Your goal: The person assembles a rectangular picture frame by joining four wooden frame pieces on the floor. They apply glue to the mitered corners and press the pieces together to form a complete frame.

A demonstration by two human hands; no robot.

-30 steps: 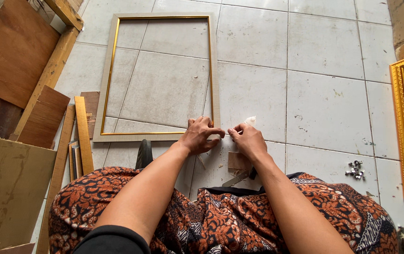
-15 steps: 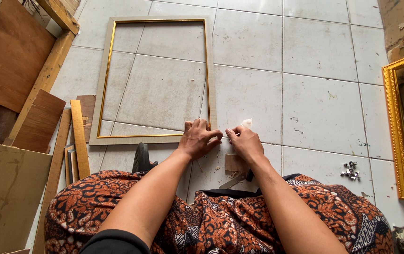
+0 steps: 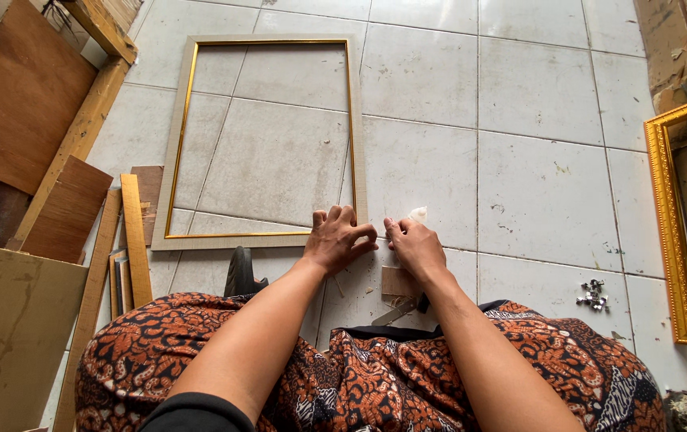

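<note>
A pale rectangular picture frame with a gold inner edge (image 3: 174, 144) lies flat on the tiled floor. My left hand (image 3: 338, 238) rests on its near right corner, fingers curled over the moulding. My right hand (image 3: 417, 244) is right beside it, fingertips pinched together against that same corner. A small white object (image 3: 418, 214) shows just past my right fingers; whether I hold it is unclear. A small wooden block (image 3: 398, 282) and a metal tool (image 3: 404, 310) lie on the floor under my right wrist.
Plywood sheets (image 3: 15, 112) and wooden strips (image 3: 134, 232) are stacked at the left. An ornate gold frame (image 3: 667, 232) lies at the right edge. A small pile of metal clips (image 3: 593, 294) sits on a tile at the right. A dark object (image 3: 242, 272) lies near my knee.
Both hands stay at the frame's near right corner with only slight finger shifts. The view has tilted a little, so the frame appears lower.
</note>
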